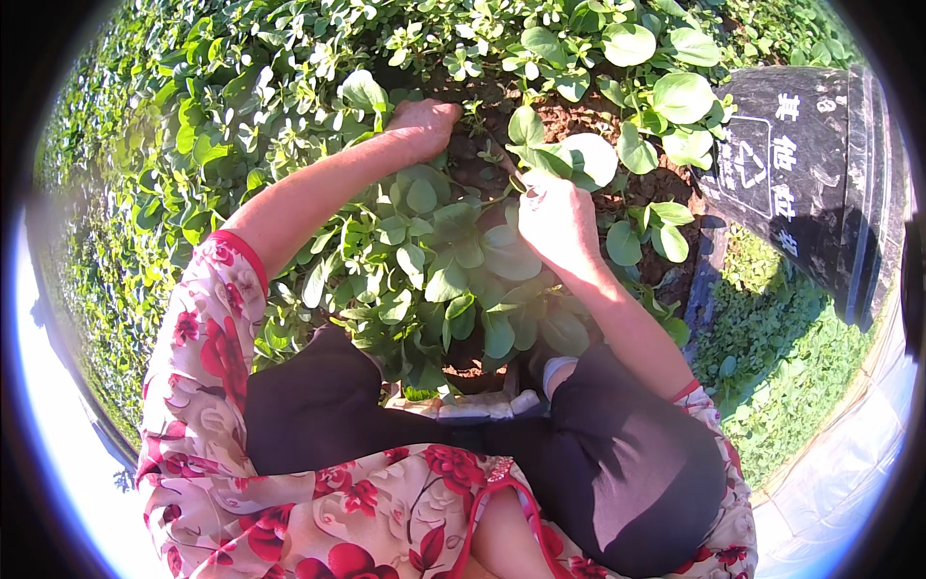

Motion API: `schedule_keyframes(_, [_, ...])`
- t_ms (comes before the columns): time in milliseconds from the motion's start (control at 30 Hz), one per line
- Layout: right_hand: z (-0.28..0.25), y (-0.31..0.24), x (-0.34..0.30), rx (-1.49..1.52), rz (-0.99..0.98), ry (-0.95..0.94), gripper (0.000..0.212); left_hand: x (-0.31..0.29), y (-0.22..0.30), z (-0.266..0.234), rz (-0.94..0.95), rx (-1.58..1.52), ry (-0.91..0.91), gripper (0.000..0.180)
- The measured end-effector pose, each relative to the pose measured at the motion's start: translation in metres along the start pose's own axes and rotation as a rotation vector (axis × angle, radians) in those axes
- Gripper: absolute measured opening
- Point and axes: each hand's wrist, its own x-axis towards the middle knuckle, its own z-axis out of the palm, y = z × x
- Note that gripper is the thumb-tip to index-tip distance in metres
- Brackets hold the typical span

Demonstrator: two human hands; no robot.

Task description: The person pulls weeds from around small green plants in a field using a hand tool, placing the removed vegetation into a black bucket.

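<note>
My right hand (558, 217) is closed in a pinch round the stem of a leafy green plant (540, 154); the plant's broad, rounded leaves stand out just beyond my fingers. To the left and a little farther away, my left hand (424, 125) is curled low among the leaves by a patch of dark soil. Its fingertips are mostly hidden, and what they hold, if anything, does not show. A dense clump of broad-leaved greens (444, 265) fills the space between my forearms and my knees.
A black plastic bin (810, 183) with white markings lies tipped on its side at the right. Larger leafy plants (680, 101) grow from reddish-brown soil (579, 121) at the far right. Low, thick greenery (135, 193) covers the left side. Pale sheeting (830, 482) edges the bed.
</note>
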Motion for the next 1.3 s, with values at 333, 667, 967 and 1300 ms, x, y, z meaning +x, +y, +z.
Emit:
schedule_keyframes(333, [-0.001,0.001,-0.003,0.014,0.046,0.061,0.013,0.002,-0.034,0.046,0.152,-0.155,0.232,0.026])
schedule_keyframes(667, [-0.005,-0.017,0.005,-0.061,-0.077,-0.037,0.018,-0.014,-0.033,0.053,0.280,-0.131,0.543,0.022])
schedule_keyframes(967, [-0.010,-0.014,-0.005,-0.140,-0.026,-0.184,0.027,-0.050,-0.021,0.042,0.178,0.062,0.331,0.021])
schedule_keyframes(1300, [0.009,-0.024,0.009,-0.251,0.051,-0.146,0.023,-0.021,-0.020,0.011,-0.049,0.044,0.006,0.029])
